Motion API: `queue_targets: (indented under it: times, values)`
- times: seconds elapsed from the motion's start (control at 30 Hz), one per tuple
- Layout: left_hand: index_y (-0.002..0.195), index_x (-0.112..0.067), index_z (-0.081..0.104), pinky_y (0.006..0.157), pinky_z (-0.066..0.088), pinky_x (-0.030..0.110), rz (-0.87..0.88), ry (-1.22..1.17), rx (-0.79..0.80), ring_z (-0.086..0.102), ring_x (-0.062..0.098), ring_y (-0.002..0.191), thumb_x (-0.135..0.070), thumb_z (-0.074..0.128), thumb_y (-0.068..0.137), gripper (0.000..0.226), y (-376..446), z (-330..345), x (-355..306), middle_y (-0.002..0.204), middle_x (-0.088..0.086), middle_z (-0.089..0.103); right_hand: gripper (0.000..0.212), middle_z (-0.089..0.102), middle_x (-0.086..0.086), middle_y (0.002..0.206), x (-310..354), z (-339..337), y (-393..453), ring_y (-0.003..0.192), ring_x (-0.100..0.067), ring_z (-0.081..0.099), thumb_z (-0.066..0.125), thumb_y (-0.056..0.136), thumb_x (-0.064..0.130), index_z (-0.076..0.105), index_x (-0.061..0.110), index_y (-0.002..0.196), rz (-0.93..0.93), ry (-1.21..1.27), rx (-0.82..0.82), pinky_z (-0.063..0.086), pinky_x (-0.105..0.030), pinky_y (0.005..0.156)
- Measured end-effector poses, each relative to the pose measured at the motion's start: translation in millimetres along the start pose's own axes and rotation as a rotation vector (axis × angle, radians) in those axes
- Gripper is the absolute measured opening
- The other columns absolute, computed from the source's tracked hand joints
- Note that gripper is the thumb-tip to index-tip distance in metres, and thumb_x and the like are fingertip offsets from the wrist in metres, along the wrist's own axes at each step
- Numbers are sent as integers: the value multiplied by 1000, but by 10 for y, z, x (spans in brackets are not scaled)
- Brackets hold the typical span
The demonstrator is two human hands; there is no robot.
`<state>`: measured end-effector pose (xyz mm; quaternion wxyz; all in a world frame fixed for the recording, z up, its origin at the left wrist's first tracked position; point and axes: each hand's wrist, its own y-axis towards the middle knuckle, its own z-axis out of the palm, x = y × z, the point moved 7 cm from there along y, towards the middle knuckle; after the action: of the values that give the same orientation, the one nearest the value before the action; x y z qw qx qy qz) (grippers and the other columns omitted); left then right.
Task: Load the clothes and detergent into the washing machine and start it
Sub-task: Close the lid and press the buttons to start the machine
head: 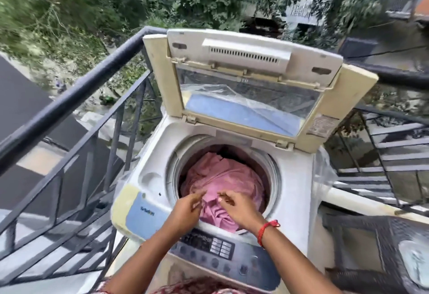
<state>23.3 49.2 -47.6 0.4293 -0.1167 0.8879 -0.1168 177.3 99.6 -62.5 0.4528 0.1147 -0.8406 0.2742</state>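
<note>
On a balcony beside a dark metal railing [69, 99], a top-loading washing machine [148, 182] is standing with its lid [246, 80] folded up and leaning back, exposing the round drum opening. Pink clothes [222, 177] are lying bunched inside the drum, filling most of the opening, with a darker item showing at the far edge behind them. 2 bare hands are reaching in from the near side over the control panel [220, 249]. Left hand [185, 210] is hovering at the near-left rim of the drum, fingers loosely extended and spread toward the cloth, fingertips just meeting the near edge of the pink fabric; it is not gripping anything visibly. Right hand [236, 208], with a red thread band [267, 228] on its wrist, is lying over the near part of the pile, fingers relaxed and pointing left toward the other hand, resting on or just above the cloth; motion blur is preventing a firm call on contact. The clothes are thus sitting directly under and just beyond both sets of fingertips. A dark woven chair [371, 247] is standing to the right of the machine. Trees are filling the background beyond the railing.
</note>
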Motion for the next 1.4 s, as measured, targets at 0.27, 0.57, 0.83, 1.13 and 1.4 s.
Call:
queue_targets:
  times: [0.27, 0.57, 0.83, 1.13, 1.4]
  values:
    - [130, -10, 57, 100, 37, 19, 432, 99, -226, 59, 23, 118, -2, 60, 85, 45, -8, -886, -977, 127, 10, 63, 28, 70, -7, 112, 1063, -830, -486, 105, -20, 64, 61, 87, 11, 68, 13, 115, -304, -257, -421, 43, -23, 98]
    - [145, -6, 29, 119, 23, 37, 848, 435, -427, 27, 30, 143, -18, 60, 90, 65, 365, -2054, -3048, 156, 14, 25, 56, 32, -18, 152, 2901, -2316, -602, 141, -31, 28, 56, 89, 9, 39, 9, 143, -338, -730, -847, 20, -34, 116]
    - [152, -12, 4, 115, 16, 59, 635, 873, -227, 7, 25, 149, -25, 47, 97, 71, 1283, -1841, -3142, 161, 5, 11, 61, 14, -17, 159, 2670, -2730, 123, 146, -33, 12, 41, 98, 14, 11, 1, 150, 123, -989, -555, 20, -46, 117]
    - [136, -8, 45, 102, 43, 43, 725, 700, -338, 50, 30, 121, -11, 45, 96, 40, 1101, -1973, -3123, 134, 14, 50, 55, 45, -17, 140, 2438, -2677, -5, 125, -34, 45, 41, 94, 8, 28, 8, 148, -54, -984, -666, 41, -46, 101]
    - [113, -14, 62, 81, 52, 39, 689, 691, -401, 66, 31, 97, -28, 59, 91, 25, 597, -1921, -2856, 104, 10, 68, 21, 70, -18, 93, 2372, -2386, -440, 84, -36, 66, 49, 89, 20, 62, 17, 105, -130, -941, -708, 55, -40, 69]
